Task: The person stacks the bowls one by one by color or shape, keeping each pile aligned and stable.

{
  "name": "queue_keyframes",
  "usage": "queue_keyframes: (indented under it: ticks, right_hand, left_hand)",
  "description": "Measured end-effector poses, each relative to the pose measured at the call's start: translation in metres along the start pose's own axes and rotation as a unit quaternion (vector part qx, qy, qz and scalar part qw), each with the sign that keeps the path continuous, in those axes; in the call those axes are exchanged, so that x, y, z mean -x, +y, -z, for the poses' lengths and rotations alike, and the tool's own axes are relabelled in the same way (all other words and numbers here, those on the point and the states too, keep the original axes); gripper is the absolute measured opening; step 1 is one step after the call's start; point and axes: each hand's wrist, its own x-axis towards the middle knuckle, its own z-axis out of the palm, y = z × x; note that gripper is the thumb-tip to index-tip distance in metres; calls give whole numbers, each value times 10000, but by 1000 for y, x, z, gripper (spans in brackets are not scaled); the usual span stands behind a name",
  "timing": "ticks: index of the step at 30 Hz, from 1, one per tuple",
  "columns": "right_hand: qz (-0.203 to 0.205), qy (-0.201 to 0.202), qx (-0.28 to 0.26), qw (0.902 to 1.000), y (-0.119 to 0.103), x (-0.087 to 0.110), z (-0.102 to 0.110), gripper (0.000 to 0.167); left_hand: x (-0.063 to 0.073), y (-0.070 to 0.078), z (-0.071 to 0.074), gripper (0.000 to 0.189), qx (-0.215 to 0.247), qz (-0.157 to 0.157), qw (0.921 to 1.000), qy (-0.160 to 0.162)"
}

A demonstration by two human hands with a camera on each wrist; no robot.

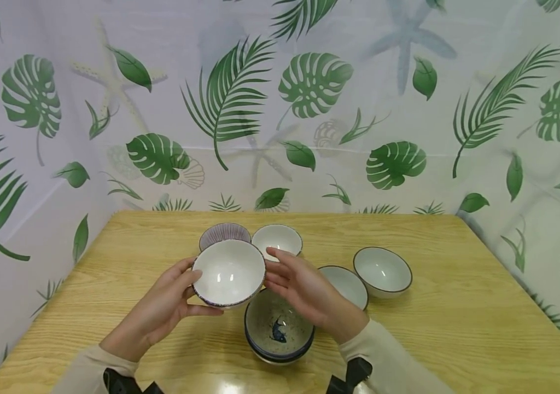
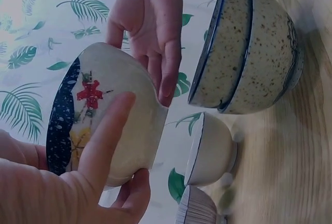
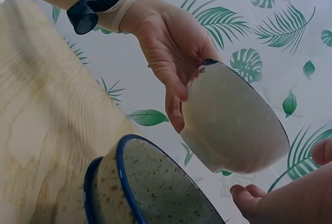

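Observation:
My left hand [image 1: 164,306] grips a white bowl [image 1: 229,273] above the table, thumb at the rim and fingers beneath. The bowl tilts with its glossy white inside facing the head camera. Outside, a red flower and a speckled dark blue band [image 2: 61,123] show in the left wrist view. On the bowl's other side my right hand [image 1: 304,290] has its fingers extended, fingertips close to the wall. Below the hands stands a stack of two speckled bowls [image 1: 280,325] with blue rims, the upper one bearing a blue fish inside.
Behind the held bowl are a purple striped bowl [image 1: 223,232] and a white bowl [image 1: 285,239]. To the right, a dark-rimmed bowl [image 1: 385,271] stands next to another bowl [image 1: 346,284], partly behind my right hand. The wooden table [image 1: 457,323] meets a leaf-printed cloth [image 1: 339,180] at the back.

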Motion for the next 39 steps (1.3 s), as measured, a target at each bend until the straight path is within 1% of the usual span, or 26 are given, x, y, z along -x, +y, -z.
queue_keyframes:
  ticks: [4, 7, 10, 13, 15, 18, 20, 22, 24, 27, 29, 31, 33, 34, 36, 39]
  right_hand:
    - [116, 57, 9, 9999, 0, 6, -3, 52]
    - [260, -76, 125, 9996, 0, 10, -3, 52]
    - [453, -247, 333, 9981, 1, 15, -4, 53]
    - [678, -331, 645, 9951, 5, 19, -5, 60]
    - [854, -351, 906, 9916, 8, 20, -5, 70]
    - [1097, -276, 1260, 9856, 12, 21, -7, 91]
    - [1122, -130, 1404, 9836, 13, 22, -8, 100]
    - [1136, 53, 1494, 9822, 13, 23, -10, 103]
    - [1144, 246, 1452, 9825, 13, 25, -11, 103]
    - [1249, 403, 1323, 9825, 13, 30, -11, 103]
    - [1306, 443, 1190, 9833, 13, 34, -10, 103]
    - [1329, 439, 1075, 9843, 12, 37, -8, 103]
    - [1368, 421, 940, 9852, 11, 41, -4, 102]
    - [1405, 409, 916, 9850, 11, 43, -3, 101]
    - [1464, 370, 887, 9845, 10, 46, 1, 97]
    - [1563, 279, 1004, 9822, 10, 49, 7, 92]
  left_hand:
    - [0, -2, -3, 49, 67, 48, 10000, -22]
    - [-1, -2, -5, 49, 135, 39, 9999, -31]
    - [-1, -2, -7, 51, 302, 1, 9995, -5]
    - [0, 0, -11, 55, 498, -44, 9987, 95]
    - [0, 1, -15, 56, 571, -100, 9981, 190]
    - [-1, 2, -20, 55, 608, -171, 9976, 274]
    - [-1, 2, -24, 54, 618, -181, 9975, 294]
    - [-1, 3, -27, 54, 626, -199, 9974, 301]
    - [-1, 3, -30, 54, 595, -216, 9976, 297]
    - [-1, 1, -30, 55, 363, -397, 9984, 168]
    - [-1, 0, -27, 57, 122, -572, 9983, -41]
    - [-1, -1, -24, 63, -169, -768, 9966, -262]
    - [0, -2, -21, 68, -459, -941, 9938, -380]
    - [0, -2, -21, 70, -607, -1027, 9922, -369]
    - [1, -3, -22, 71, -892, -1180, 9887, -229]
    - [1, -5, -26, 70, -1073, -1417, 9841, 38]
